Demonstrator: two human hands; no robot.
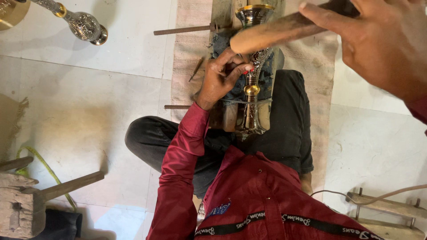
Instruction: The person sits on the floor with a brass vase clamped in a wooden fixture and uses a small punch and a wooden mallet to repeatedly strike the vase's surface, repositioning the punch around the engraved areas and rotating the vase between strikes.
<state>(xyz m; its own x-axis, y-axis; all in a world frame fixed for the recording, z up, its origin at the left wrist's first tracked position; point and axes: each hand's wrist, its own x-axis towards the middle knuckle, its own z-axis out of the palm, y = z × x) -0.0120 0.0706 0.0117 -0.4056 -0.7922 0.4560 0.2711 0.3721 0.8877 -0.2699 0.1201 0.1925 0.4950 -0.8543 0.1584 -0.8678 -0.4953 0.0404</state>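
A silver embossed vase (251,116) with gold bands lies lengthwise on a wooden block (223,15) between my crossed legs. My left hand (221,76) rests on the vase's narrow middle. Its fingers are pinched around a small tool whose tip touches the metal; most of the tool is hidden. My right hand (383,43) is raised close to the camera at the upper right. It grips a thick wooden handle (275,34) that reaches out over the vase's upper part. The handle's head is out of view.
A burlap mat (190,46) lies under the block on white floor tiles. Two metal rods (181,30) and a small pointed tool (195,69) lie on it. A second silver vase (84,26) is at top left, a wooden stool (21,205) at bottom left, a wooden frame (388,208) at bottom right.
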